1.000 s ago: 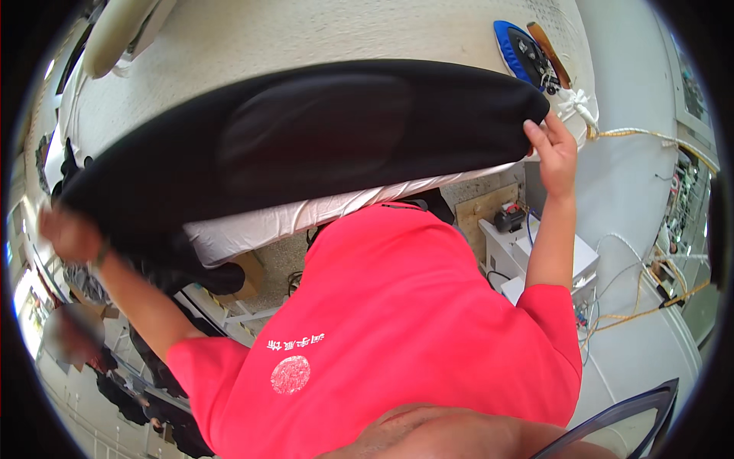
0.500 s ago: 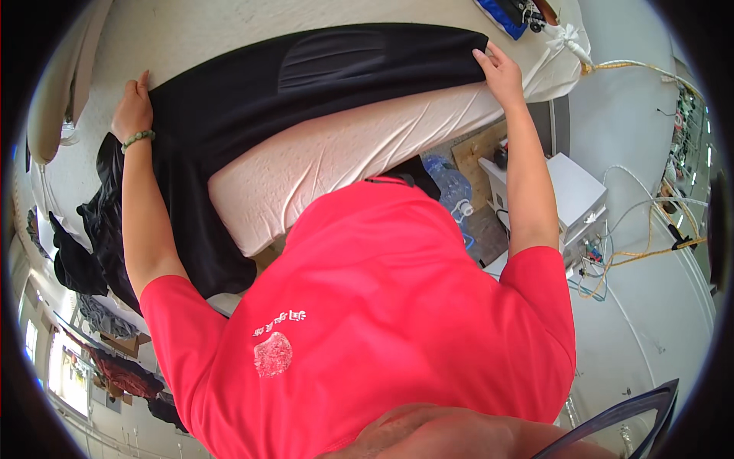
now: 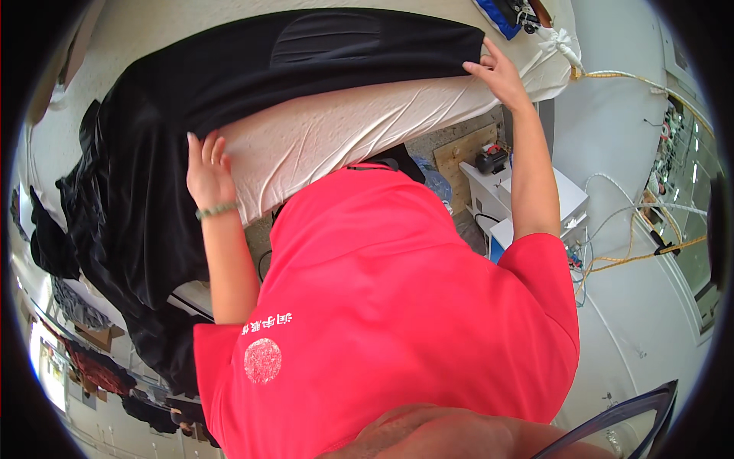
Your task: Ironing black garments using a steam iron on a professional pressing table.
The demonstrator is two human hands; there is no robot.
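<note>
A long black garment (image 3: 222, 65), probably a trouser leg, lies stretched across a white cloth-covered padded board (image 3: 306, 138). A rounded ribbed patch (image 3: 329, 37) shows on its upper side. At its narrow right end my right hand (image 3: 501, 76) grips the hem, thumb on top of the cloth and fingers at the edge. My left hand (image 3: 211, 174), a green beaded bracelet at its wrist, is open and holds nothing. It is just off the garment's near edge, over the board's near side. The rest of the black cloth hangs in folds on the left.
A blue and black item (image 3: 501, 17) lies at the far right corner, near a knotted white cloth (image 3: 562, 42). Below right stand a white machine (image 3: 554, 200) and a clear plastic bottle (image 3: 437, 186). Yellow and white cords (image 3: 631, 245) hang right. More dark clothes (image 3: 99, 371) hang lower left.
My left hand has let go of the garment's left part and moved right and toward me. The garment has shifted slightly away and left. My right hand stays at the hem.
</note>
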